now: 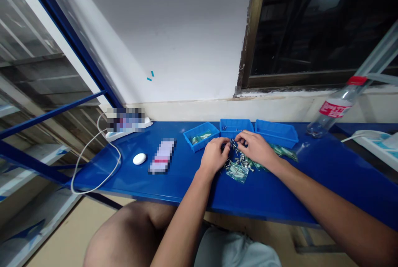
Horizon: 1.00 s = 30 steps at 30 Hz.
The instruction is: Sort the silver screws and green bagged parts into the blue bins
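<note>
My left hand point(215, 154) is curled at the near side of the blue bins, its fingers closed around small metal screws that partly show at the fingertips. Just across from it, my right hand point(255, 146) has thumb and fingers drawn together in a pinch; whatever lies between them is too small to make out. Below and between both hands is a loose pile of shiny screws point(241, 161) on the blue table. A clear plastic bag point(238, 172) with metal pieces lies at the near side of the pile. More greenish clear bags point(285, 152) lie partly under my right wrist.
Behind the hands stand a left blue bin point(194, 146) with bagged parts, a middle bin point(236, 122) with a few screws and a right bin point(276, 134). A phone point(162, 156), white oval object point(139, 158) and cable point(73, 178) lie left. A bottle point(336, 107) stands right.
</note>
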{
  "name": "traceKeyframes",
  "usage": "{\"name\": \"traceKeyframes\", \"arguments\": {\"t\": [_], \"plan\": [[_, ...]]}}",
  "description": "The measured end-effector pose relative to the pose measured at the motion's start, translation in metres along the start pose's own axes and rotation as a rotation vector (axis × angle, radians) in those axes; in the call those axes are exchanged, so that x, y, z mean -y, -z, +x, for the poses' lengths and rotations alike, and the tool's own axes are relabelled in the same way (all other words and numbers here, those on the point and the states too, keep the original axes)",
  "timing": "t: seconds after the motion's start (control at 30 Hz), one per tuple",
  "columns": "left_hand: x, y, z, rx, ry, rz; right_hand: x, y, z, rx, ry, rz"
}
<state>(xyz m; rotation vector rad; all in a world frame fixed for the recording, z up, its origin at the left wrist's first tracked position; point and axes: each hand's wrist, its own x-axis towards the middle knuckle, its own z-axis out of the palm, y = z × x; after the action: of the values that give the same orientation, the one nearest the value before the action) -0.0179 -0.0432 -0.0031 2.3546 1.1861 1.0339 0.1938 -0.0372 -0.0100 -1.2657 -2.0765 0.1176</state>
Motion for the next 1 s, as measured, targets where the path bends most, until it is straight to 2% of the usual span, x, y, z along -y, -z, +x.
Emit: {"name": "traceKeyframes", "arguments": {"t": [0.23, 0.43, 0.87, 1.0], "plan": [[-0.005, 0.005, 0.000, -0.005, -0.022, -0.146, 0.024, 0.013, -0.002, -0.068, 0.098, 0.182], [-0.008, 0.008, 0.001, -0.011, -0.021, -0.211, 0.024, 0.013, -0.005, -0.082, 0.102, 0.283], [-0.008, 0.008, 0.002, -0.010, 0.098, -0.408, 0.032, 0.018, -0.006, -0.089, 0.041, 0.213], [-0.009, 0.009, 0.002, 0.010, 0.115, -0.485, 0.032, 0.018, -0.007, -0.102, 0.073, 0.182]]}}
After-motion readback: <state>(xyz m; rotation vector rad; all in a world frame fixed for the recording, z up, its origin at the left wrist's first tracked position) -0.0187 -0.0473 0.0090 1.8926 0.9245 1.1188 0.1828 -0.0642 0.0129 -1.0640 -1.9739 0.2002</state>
